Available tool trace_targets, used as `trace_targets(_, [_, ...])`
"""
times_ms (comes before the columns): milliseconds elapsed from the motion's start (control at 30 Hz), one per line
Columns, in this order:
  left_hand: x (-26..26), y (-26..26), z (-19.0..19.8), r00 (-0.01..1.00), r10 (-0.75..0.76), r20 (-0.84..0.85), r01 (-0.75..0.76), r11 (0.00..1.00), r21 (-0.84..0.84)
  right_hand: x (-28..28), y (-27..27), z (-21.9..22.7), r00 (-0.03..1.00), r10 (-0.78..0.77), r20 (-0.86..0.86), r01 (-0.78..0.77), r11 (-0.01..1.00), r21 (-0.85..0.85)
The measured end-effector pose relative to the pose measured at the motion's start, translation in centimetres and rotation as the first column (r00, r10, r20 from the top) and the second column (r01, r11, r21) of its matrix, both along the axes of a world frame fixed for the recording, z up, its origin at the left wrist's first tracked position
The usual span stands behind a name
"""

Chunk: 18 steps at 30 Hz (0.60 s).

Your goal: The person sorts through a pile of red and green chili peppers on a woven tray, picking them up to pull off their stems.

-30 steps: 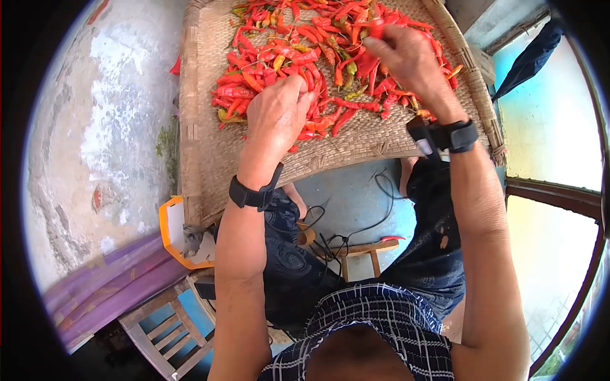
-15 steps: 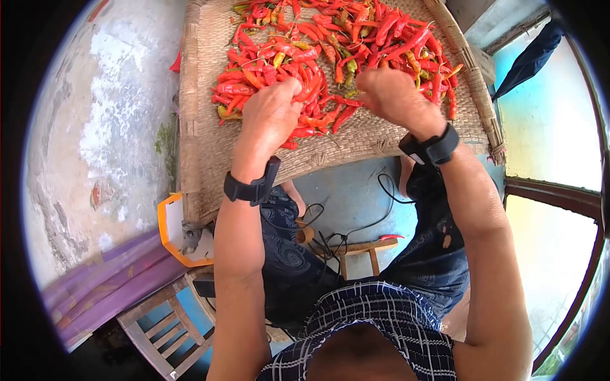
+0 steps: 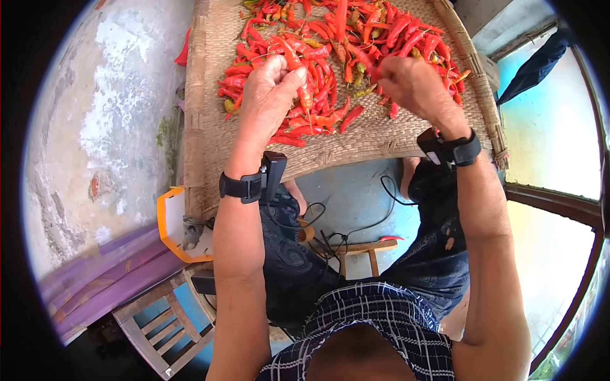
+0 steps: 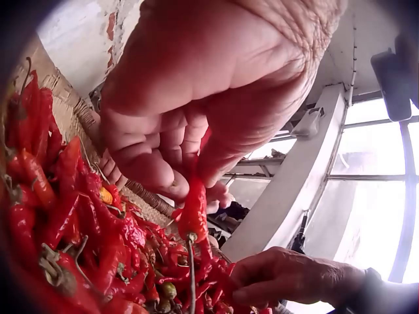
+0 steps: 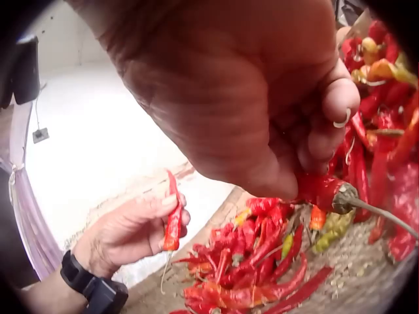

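My left hand (image 3: pixel 267 95) is over the near left part of the chili heap (image 3: pixel 314 124), pinching a red chili pepper (image 4: pixel 194 216) between thumb and fingers. That pepper's thin stem points downward in the left wrist view. My right hand (image 3: pixel 416 89) is at the near edge of the right-hand heap (image 3: pixel 397 28). Its fingertips grip another red chili pepper (image 5: pixel 321 191), whose stem and green-brown cap stick out past the fingers. Motion blurs this pepper in the head view. Both heaps lie on a woven tray (image 3: pixel 213 120) and are mostly red, with some yellow and green peppers mixed in.
A rough plastered wall (image 3: pixel 121 120) stands to the left, bright window panes (image 3: pixel 546 133) to the right. Below the tray are black cables (image 3: pixel 330 247) and a small wooden stool (image 3: pixel 365 247) with one red chili on it. A slatted wooden chair (image 3: pixel 165 330) is at lower left.
My left hand has turned and lifted a chili pepper into view. The right hand came back toward me, then moved slightly away and to the right, now with a pepper in its fingers.
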State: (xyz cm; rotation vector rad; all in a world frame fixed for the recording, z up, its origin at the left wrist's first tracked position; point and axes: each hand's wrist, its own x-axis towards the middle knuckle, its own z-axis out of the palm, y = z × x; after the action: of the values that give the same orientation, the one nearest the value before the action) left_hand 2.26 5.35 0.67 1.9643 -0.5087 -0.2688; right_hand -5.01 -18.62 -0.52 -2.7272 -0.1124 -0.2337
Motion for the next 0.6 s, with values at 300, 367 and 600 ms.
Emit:
trace_targets(300, [-1.4,-2.2,-0.4,0.954,-0.130,-0.269,0.074,0.975,-0.209,-0.6,-4.7,0.1,0.868,-0.267,0.418,0.270,0.961,0.054])
trace_targets(367, [-1.5,-2.6,-0.7,0.946,-0.148,-0.287,0.083,0.970,-0.228,-1.3,-2.0,0.4,0.987,-0.031,0.159,-0.022,0.948,0.318])
trace_targets(600, [-1.7,-3.8,-1.3,0.928,-0.193,-0.320,0.092,0.948,-0.305,-0.8,3.0,-0.6,0.985,0.165,-0.042,-0.142,0.931,0.336])
